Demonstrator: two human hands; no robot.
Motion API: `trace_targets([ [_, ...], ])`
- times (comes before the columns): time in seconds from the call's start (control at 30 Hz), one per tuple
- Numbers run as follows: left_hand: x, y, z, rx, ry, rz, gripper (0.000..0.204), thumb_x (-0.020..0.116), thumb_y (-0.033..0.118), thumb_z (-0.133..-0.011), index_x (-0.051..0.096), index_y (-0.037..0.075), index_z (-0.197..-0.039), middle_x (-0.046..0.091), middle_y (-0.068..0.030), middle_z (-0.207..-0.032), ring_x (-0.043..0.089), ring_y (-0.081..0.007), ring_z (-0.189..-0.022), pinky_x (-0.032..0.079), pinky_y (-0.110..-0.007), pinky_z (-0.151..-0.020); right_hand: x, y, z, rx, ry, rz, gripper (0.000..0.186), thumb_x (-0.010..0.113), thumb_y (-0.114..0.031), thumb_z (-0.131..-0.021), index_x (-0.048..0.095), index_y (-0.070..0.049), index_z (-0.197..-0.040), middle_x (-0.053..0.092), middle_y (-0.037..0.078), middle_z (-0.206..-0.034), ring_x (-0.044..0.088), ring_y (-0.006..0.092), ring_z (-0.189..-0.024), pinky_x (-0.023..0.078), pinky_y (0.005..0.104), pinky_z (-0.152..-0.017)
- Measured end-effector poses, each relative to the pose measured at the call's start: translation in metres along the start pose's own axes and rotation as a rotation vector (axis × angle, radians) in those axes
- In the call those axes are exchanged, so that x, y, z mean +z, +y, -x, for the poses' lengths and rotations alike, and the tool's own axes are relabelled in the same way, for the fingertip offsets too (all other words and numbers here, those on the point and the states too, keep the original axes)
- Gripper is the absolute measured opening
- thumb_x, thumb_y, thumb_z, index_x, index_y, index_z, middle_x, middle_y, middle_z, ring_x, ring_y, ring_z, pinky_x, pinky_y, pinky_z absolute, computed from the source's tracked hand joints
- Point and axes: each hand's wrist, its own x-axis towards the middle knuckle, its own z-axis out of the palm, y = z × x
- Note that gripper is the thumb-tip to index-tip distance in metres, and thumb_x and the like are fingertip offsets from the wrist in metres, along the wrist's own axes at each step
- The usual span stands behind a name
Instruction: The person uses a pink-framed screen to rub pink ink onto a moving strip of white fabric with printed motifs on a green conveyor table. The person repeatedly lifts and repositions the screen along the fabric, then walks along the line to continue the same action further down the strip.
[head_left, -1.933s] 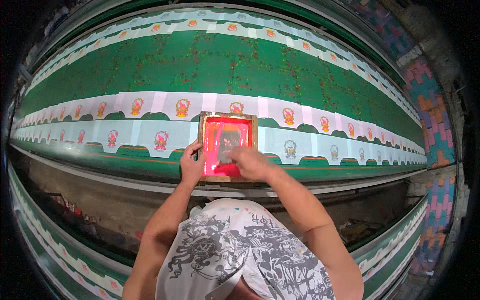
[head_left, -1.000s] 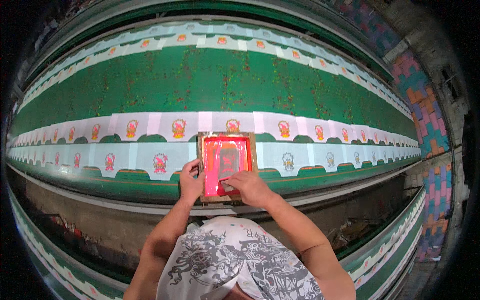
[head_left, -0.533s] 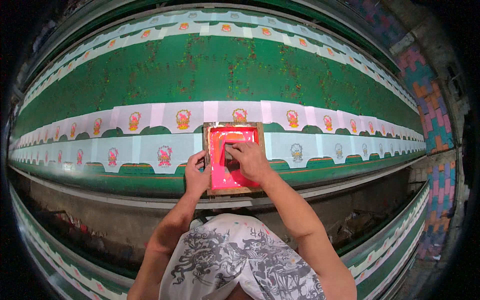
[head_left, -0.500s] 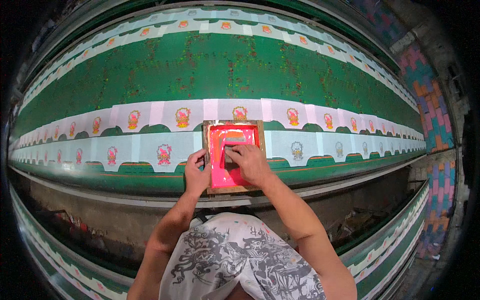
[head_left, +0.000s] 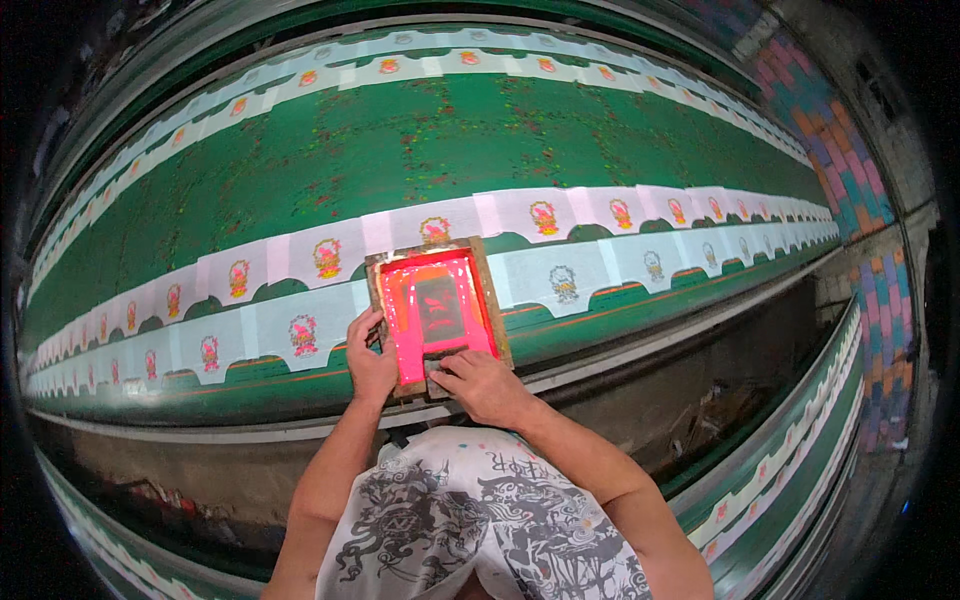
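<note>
A wooden-framed printing screen lies tilted a little on the near row of pale fabric pieces. Bright pink-red ink lines the inside of it, around a darker mesh window that shows a figure. My left hand grips the left side of the frame, fingers bent against the wood. At the frame's near end my right hand holds a small dark squeegee, pinched between thumb and fingers. Its lower edge meets the inked mesh; part of it is hidden by my fingers.
Left of the screen, a fabric piece carries a pink-and-grey print; on the right, another piece has only grey outlines. Behind them runs a row with pink-and-yellow prints. The long green table is ink-spotted, with a metal rail along its near edge.
My right hand has drawn the squeegee toward me, from the screen's middle to its near end, uncovering the mesh window. My left hand stays on the frame. The whole view has turned slightly.
</note>
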Motion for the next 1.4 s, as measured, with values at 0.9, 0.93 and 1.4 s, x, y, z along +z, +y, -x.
trace_targets([
  [0.9, -0.013, -0.006, 0.0, -0.173, -0.028, -0.104, 0.034, 0.074, 0.002, -0.103, 0.072, -0.002, -0.136, 0.076, -0.0044, -0.112, 0.067, -0.0117, -0.095, 0.056, -0.03, -0.086, -0.055, 0.047, 0.263, 0.633, 0.676, 0.135, 0.032, 0.079, -0.001, -0.088, 0.08, -0.005, -0.119, 0.077, 0.013, -0.125, 0.071, 0.037, -0.12, 0.056, 0.0503, -0.103],
  [0.93, -0.012, -0.006, 0.001, -0.227, -0.011, -0.085, 0.031, 0.074, 0.003, -0.104, 0.073, -0.001, -0.134, 0.074, -0.0023, -0.107, 0.065, -0.0105, -0.091, 0.054, -0.028, -0.083, -0.056, 0.046, 0.26, 0.625, 0.674, 0.142, 0.032, 0.078, -0.001, -0.088, 0.08, -0.005, -0.119, 0.077, 0.013, -0.124, 0.071, 0.0371, -0.12, 0.056, 0.0501, -0.103],
  [1.4, 0.001, -0.007, 0.02, 0.116, -0.012, -0.217, 0.058, 0.073, -0.006, -0.082, 0.071, 0.004, -0.139, 0.062, -0.0241, -0.154, 0.057, -0.0393, -0.147, 0.041, -0.048, -0.127, -0.075, 0.036, 0.166, 0.378, 0.56, 0.123, 0.035, 0.079, 0.003, -0.085, 0.079, -0.005, -0.12, 0.076, 0.014, -0.125, 0.071, 0.0382, -0.119, 0.057, 0.0507, -0.105],
])
